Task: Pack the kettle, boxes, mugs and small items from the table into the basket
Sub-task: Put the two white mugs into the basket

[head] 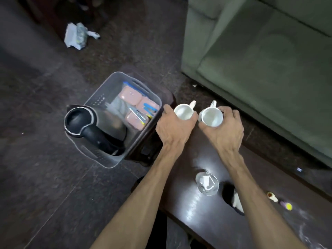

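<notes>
A grey plastic basket (100,97) stands on the floor beside the left end of the dark table (212,223). In it a black kettle (89,126) stands at the near end, and pink boxes (132,95) with small items on top fill the far end. My left hand (175,128) grips one white mug (184,112) from the near side. My right hand (224,130) grips a second white mug (211,116). Both mugs are upright over the table's far left end, handles pointing away from me, just right of the basket.
A clear glass holder (207,184) with white packets, a black dish (232,196) and a few small colourful items (287,205) lie on the table nearer me. A green sofa (260,60) runs along the right. A crumpled bag (77,35) lies on the dark floor.
</notes>
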The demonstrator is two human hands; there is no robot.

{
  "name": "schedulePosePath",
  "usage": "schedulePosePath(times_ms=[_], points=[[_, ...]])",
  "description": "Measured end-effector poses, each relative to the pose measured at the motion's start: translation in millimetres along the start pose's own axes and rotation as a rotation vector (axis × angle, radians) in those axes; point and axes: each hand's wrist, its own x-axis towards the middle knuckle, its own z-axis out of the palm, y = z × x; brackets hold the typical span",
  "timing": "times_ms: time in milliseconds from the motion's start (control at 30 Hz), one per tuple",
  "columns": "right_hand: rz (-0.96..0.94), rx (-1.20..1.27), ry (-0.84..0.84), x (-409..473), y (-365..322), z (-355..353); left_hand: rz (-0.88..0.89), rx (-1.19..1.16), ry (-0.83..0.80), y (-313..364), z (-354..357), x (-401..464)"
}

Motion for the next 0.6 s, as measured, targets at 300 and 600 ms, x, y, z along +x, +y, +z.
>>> schedulePosePath(times_ms=[300, 600], points=[[-0.273, -0.005, -0.165, 15.1, -124.6, 88.0, -0.474, -0.255, 0.196, -47.7, -62.2, 91.6], [-0.551, -0.095, -0.417, 61.7, -199.1, 144.5, -0.816, -0.636, 0.397, -49.1, -58.5, 144.8]])
